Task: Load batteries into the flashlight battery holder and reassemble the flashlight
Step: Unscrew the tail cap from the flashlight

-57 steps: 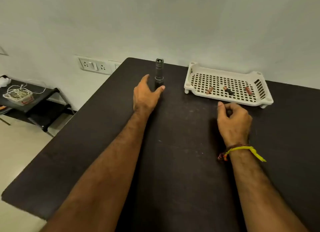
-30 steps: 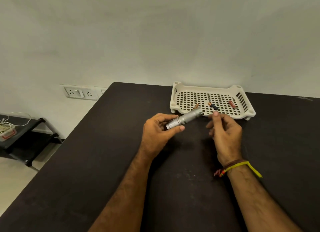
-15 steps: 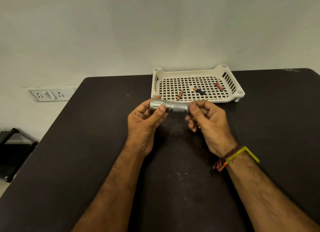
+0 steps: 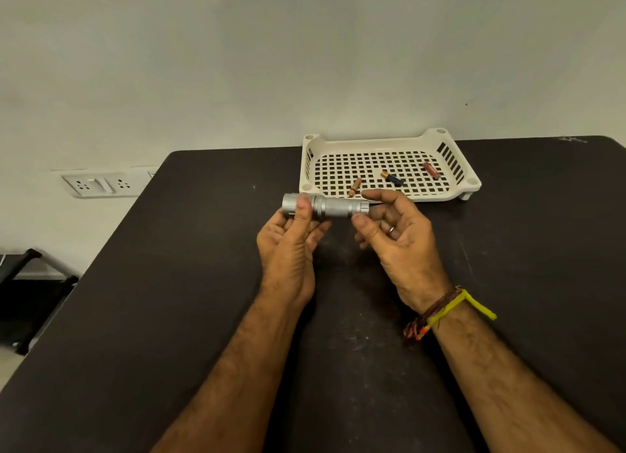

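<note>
A silver flashlight (image 4: 333,208) lies level above the black table (image 4: 176,283), held between both hands. My left hand (image 4: 291,246) grips its wider head end, thumb over the top. My right hand (image 4: 396,235) pinches the tail end between thumb and forefinger. Behind them a white perforated tray (image 4: 311,161) holds three batteries: a copper one (image 4: 354,187) at the front left, a black and orange one (image 4: 391,178) in the middle, a red one (image 4: 431,169) at the right.
The table runs to a pale wall at the back. A wall socket strip (image 4: 98,184) sits left of the table. A dark low stand (image 4: 30,283) is on the floor at the far left. A yellow band circles my right wrist.
My left hand picked the flashlight up from standing at the table's back and brought it near. My right hand joined at the tail end. The flashlight turned level.
</note>
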